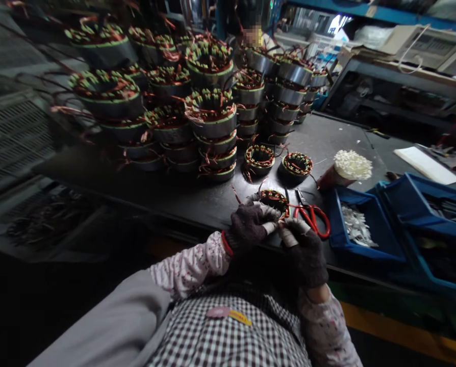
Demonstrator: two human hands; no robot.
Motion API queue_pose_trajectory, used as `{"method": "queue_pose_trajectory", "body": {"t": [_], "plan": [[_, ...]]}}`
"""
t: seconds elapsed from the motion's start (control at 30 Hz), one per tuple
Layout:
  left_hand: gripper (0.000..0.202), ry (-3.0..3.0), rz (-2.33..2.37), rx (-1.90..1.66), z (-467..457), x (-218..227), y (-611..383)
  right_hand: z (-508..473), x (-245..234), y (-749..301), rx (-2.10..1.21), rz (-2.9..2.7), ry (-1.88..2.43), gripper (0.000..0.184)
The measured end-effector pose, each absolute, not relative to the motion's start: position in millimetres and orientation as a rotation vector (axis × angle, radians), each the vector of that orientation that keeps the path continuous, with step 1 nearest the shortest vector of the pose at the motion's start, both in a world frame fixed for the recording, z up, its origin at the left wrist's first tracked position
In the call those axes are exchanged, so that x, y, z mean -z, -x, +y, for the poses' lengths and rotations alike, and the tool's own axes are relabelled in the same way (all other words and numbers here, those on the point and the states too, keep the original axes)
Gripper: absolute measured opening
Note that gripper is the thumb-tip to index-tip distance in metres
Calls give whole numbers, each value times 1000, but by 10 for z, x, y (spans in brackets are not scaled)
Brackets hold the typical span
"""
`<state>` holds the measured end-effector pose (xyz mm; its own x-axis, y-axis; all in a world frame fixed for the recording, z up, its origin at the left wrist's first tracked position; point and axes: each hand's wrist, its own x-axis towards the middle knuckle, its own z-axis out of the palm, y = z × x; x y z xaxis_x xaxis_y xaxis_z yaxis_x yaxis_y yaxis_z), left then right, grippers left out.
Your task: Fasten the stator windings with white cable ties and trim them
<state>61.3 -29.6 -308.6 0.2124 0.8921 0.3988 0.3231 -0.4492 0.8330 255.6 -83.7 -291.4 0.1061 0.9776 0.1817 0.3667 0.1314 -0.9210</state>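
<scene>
The left hand (249,224), in a dark glove with pale wrapped fingers, curls against the near-left side of a copper-wound ring (274,196), while the right hand (304,250), gloved alike, bends its fingers at the ring's near edge; whether either grips anything I cannot tell. That ring lies by the near edge of the dark table (167,198), with red-handled scissors (311,218) just to its right. Beyond it sit two similar rings (297,177), then tall ring stacks (212,125), and rightward a white-topped bundle (352,165) near a blue bin (361,252) of pale pieces
</scene>
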Motion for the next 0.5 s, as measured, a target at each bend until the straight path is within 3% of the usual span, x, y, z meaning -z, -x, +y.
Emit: {"method": "queue_pose_trajectory", "body": {"t": [0.17,0.37,0.5], "plan": [[3,-1876,1100,-1247,-306,3065,-619,-923,2995,-2634,-653,-1381,1359,15],[6,-1887,1103,-1219,-332,3017,-610,-787,3030,-2628,-825,-1392,1459,31],[7,-1899,1092,-1256,-329,3041,-603,-814,2998,-2636,-764,-1375,1419,24]]}}
